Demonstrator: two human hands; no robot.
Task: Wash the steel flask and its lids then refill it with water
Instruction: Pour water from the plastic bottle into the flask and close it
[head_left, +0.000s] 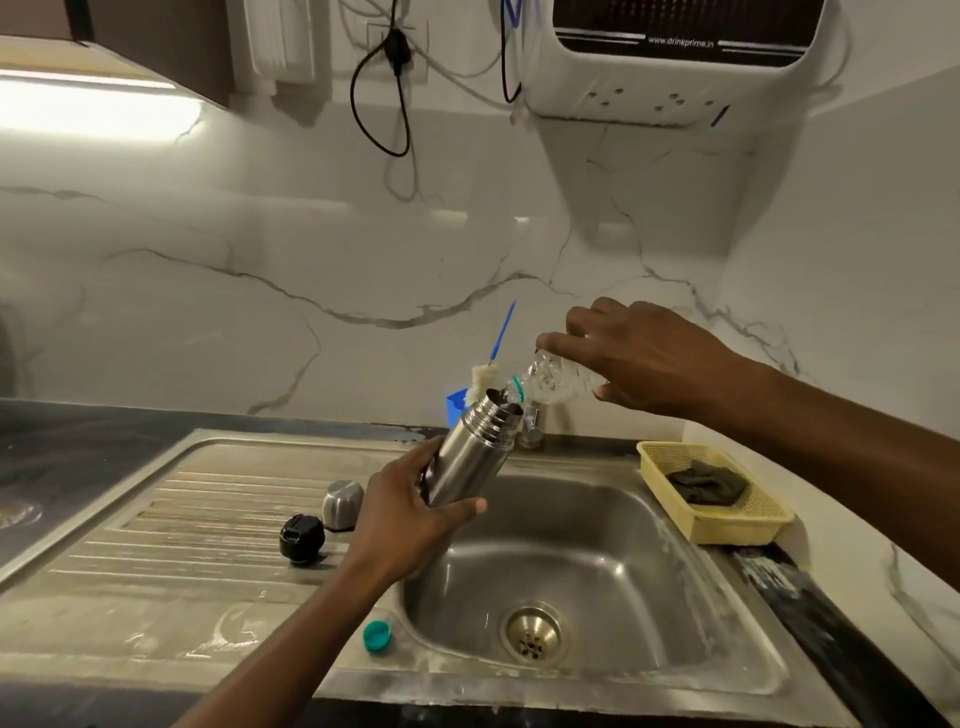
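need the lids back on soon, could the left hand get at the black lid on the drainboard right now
Probably not yet. The left hand is wrapped around the steel flask, held tilted over the sink. The black lid lies close beside that wrist with nothing over it, so a freed hand looks able to reach it.

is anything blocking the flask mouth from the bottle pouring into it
Nothing visible does. The steel flask, in the left hand, is open; the plastic bottle, in the right hand, meets its mouth. Both lids sit on the drainboard.
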